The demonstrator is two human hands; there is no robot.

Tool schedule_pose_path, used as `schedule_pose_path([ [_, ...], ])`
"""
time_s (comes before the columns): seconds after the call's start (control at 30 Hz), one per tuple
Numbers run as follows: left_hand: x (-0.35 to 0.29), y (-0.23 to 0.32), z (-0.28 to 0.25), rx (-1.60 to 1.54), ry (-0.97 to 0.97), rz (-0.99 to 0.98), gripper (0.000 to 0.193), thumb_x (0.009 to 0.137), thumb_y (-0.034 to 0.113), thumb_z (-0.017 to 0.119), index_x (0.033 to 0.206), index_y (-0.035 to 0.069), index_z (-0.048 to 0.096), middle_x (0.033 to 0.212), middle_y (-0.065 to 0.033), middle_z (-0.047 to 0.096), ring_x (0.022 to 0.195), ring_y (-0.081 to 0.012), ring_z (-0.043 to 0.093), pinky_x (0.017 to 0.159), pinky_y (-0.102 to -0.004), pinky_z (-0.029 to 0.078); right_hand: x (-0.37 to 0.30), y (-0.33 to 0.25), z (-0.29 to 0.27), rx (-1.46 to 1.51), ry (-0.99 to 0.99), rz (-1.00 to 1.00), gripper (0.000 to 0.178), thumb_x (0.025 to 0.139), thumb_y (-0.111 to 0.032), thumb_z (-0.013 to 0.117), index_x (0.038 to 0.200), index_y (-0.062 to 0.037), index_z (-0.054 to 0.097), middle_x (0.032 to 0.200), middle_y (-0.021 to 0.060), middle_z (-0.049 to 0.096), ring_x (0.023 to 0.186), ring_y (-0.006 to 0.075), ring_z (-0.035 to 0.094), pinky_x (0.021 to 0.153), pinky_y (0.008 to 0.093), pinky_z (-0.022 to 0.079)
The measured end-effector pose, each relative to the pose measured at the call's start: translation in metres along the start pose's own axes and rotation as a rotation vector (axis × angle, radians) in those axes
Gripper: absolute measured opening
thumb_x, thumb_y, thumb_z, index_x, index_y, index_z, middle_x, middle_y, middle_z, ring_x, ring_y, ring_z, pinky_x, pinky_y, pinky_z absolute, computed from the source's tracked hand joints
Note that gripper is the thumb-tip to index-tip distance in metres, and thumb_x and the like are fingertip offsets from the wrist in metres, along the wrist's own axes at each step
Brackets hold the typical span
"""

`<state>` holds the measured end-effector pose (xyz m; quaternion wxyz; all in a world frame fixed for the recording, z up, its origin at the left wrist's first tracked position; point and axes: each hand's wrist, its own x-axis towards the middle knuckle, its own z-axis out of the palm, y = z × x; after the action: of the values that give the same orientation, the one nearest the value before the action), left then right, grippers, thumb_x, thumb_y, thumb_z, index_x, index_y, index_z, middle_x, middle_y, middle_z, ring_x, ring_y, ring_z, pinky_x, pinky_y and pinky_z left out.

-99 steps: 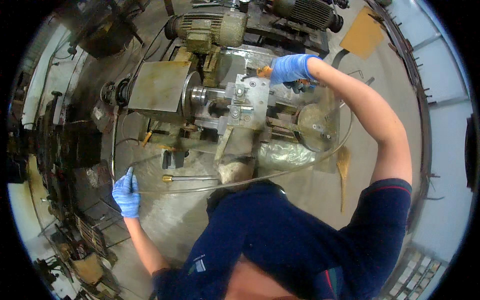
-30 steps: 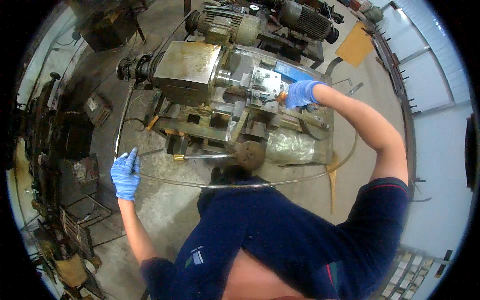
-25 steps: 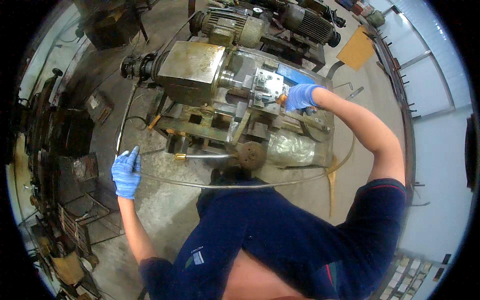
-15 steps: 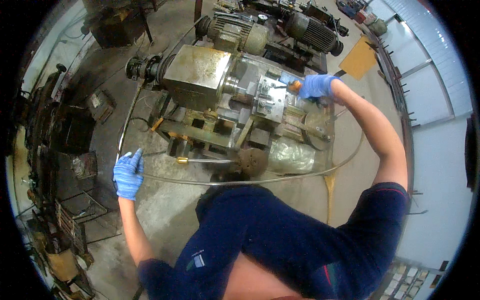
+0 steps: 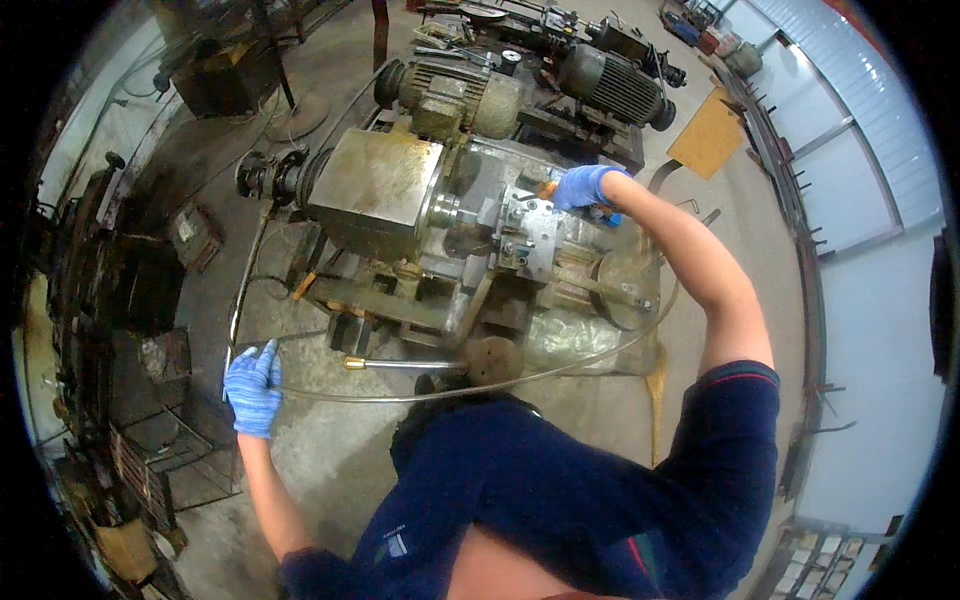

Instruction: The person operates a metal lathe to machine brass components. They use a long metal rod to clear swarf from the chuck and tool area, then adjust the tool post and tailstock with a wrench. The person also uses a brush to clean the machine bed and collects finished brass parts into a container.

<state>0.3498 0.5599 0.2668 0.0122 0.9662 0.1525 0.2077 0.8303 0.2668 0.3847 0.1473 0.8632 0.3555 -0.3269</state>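
Observation:
My left hand (image 5: 253, 388), in a blue striped knit glove, is closed at the left end of a long thin rod or tube (image 5: 430, 398), index finger pointing up. That rod runs in a curve across in front of me to the right. A steel bar (image 5: 245, 285) slants down from the machine's left end to beside this hand. My right hand (image 5: 590, 187), in a blue glove, is closed around an orange handle (image 5: 547, 188) at the far side of a steel tool block (image 5: 527, 235) on a lathe-like machine. The glove hides most of that handle.
A metal headstock box (image 5: 375, 175) stands left of the tool block. A lever with a brass-coloured tip (image 5: 355, 363) sticks out toward me. Behind are ribbed electric motors (image 5: 610, 85). A yellow-brown board (image 5: 705, 130) lies on the floor at the far right.
The view has shifted, so the machine appears further left and lower. My right hand has moved left, closer to the tool block, with the orange handle. My left hand stays by the rod.

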Motion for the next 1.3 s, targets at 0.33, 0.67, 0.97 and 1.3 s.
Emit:
schedule_pose_path([
  [0.33,0.018,0.008,-0.001,-0.016,-0.013,-0.036,0.027,0.078,0.012,0.065,0.105,0.01,0.066,0.076,-0.0142,0.062,0.081,-0.0325,0.061,0.076,-0.0416,0.047,0.014,0.01,-0.008,-0.057,-0.005,-0.055,0.039,0.074,-0.036,0.058,0.091,-0.0007,0.063,0.08,0.0127,0.063,0.065,0.0237,0.054,0.059,0.0405,0.047],
  [0.67,0.026,0.01,0.004,-0.021,-0.033,-0.037,0.028,0.078,0.011,0.064,0.106,0.011,0.066,0.078,-0.0142,0.062,0.08,-0.0325,0.061,0.075,-0.0407,0.048,0.01,0.001,-0.021,-0.097,-0.116,0.027,0.044,0.076,-0.037,0.058,0.102,-0.0024,0.064,0.098,0.0157,0.065,0.083,0.0325,0.059,0.077,0.0439,0.046],
  [0.97,0.023,0.007,0.005,-0.025,-0.023,-0.032,0.029,0.078,0.01,0.064,0.106,0.01,0.066,0.078,-0.0143,0.062,0.081,-0.0321,0.061,0.076,-0.0409,0.048,0.014,-0.011,-0.026,-0.171,-0.151,0.033,0.045,0.075,-0.037,0.061,0.104,-0.0036,0.063,0.099,0.0155,0.065,0.086,0.0329,0.058,0.077,0.0455,0.045],
  [1.3,0.022,0.004,0.0,-0.038,-0.048,-0.047,0.028,0.078,0.009,0.063,0.105,0.01,0.066,0.077,-0.0136,0.062,0.079,-0.0322,0.06,0.075,-0.0407,0.048,0.027,-0.014,-0.015,-0.269,-0.104,-0.059,0.044,0.076,-0.037,0.06,0.106,-0.0048,0.063,0.101,0.0153,0.065,0.087,0.0357,0.059,0.078,0.0454,0.046],
])
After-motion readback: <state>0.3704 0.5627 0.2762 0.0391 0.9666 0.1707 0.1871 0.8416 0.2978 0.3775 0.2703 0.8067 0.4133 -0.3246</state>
